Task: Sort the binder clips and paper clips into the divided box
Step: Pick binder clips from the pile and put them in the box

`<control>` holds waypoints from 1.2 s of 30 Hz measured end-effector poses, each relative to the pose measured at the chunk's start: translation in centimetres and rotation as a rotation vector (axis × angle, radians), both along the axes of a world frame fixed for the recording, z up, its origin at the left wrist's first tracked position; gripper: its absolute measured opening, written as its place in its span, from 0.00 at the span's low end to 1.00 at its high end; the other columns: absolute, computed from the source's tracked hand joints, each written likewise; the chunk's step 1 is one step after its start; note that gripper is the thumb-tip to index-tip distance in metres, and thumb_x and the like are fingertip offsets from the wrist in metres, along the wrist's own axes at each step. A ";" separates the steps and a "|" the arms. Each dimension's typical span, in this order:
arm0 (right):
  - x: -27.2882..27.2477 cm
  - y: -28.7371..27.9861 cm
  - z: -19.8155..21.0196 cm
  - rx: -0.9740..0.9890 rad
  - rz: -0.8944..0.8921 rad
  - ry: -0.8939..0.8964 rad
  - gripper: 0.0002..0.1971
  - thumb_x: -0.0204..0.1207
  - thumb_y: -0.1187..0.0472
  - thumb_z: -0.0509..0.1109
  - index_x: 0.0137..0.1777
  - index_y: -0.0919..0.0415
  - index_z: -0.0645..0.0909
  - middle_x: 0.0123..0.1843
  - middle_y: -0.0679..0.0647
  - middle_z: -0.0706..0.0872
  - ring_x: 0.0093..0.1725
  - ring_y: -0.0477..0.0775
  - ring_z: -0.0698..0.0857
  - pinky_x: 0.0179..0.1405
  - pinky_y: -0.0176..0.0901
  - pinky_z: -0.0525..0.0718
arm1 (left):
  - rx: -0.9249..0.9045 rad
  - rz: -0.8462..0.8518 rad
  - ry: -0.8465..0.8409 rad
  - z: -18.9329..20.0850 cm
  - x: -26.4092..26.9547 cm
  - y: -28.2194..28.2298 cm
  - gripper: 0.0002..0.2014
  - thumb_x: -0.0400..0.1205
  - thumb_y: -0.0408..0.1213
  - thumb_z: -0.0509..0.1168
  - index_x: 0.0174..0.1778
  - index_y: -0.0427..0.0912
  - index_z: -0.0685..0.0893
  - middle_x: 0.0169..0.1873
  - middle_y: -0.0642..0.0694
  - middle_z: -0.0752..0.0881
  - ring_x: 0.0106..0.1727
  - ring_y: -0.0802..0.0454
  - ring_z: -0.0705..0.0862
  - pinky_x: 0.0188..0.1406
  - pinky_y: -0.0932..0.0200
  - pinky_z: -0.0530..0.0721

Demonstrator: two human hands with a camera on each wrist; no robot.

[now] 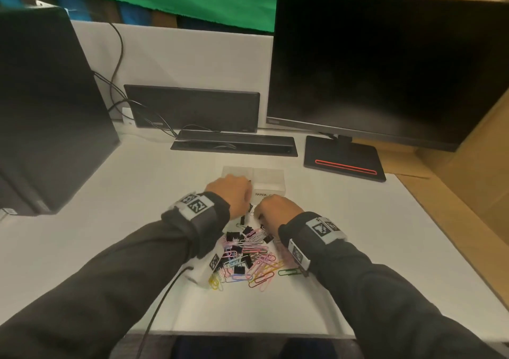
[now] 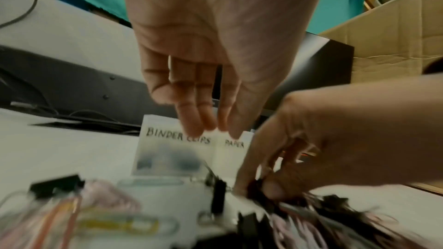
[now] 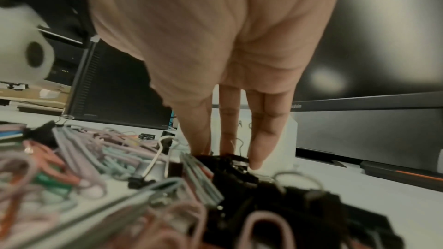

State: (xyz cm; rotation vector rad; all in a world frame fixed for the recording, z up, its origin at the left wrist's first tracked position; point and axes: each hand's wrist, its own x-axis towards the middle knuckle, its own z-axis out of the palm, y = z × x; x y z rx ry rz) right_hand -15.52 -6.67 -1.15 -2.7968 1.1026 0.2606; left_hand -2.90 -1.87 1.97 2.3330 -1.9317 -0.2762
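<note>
Our right hand (image 2: 330, 139) pinches a black binder clip (image 2: 255, 186) at the pile's far edge, the divided box (image 2: 172, 150) just beyond, left hand (image 2: 215, 54) slack and empty above it.

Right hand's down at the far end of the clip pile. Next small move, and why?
Probably pinch and lift that black binder clip: the right hand has fingertips on it at the pile's far edge, and the divided box, section marked BINDER CLIPS, stands just beyond. The left hand hangs open.

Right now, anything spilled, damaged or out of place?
Nothing damaged. The only mess is the job itself: binder clips and paper clips lie tangled in one heap on the desk, just short of the divided box.
</note>
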 end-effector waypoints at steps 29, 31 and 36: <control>0.0 -1.0 0.2 0.100 -0.096 -0.205 0.08 0.74 0.64 0.71 0.51 0.58 0.88 0.55 0.59 0.87 0.54 0.62 0.86 0.55 0.46 0.83 | -0.078 -0.064 0.173 -1.4 2.0 0.7 0.08 0.77 0.27 0.65 0.45 0.43 0.86 0.50 0.42 0.87 0.50 0.42 0.85 0.48 0.59 0.79; -0.1 -1.2 0.3 0.085 -0.093 -0.236 0.08 0.75 0.66 0.67 0.49 0.59 0.88 0.52 0.60 0.88 0.53 0.62 0.85 0.53 0.46 0.83 | -0.168 -0.034 0.230 -0.1 2.6 0.6 0.07 0.76 0.28 0.66 0.42 0.44 0.86 0.46 0.44 0.87 0.46 0.45 0.85 0.48 0.60 0.79; -0.3 -1.1 0.5 0.080 -0.065 -0.227 0.09 0.77 0.67 0.66 0.49 0.60 0.87 0.52 0.60 0.88 0.52 0.62 0.86 0.53 0.48 0.85 | -0.305 0.043 0.318 2.6 4.2 -1.0 0.02 0.77 0.30 0.70 0.42 0.41 0.86 0.44 0.43 0.89 0.41 0.46 0.86 0.50 0.54 0.86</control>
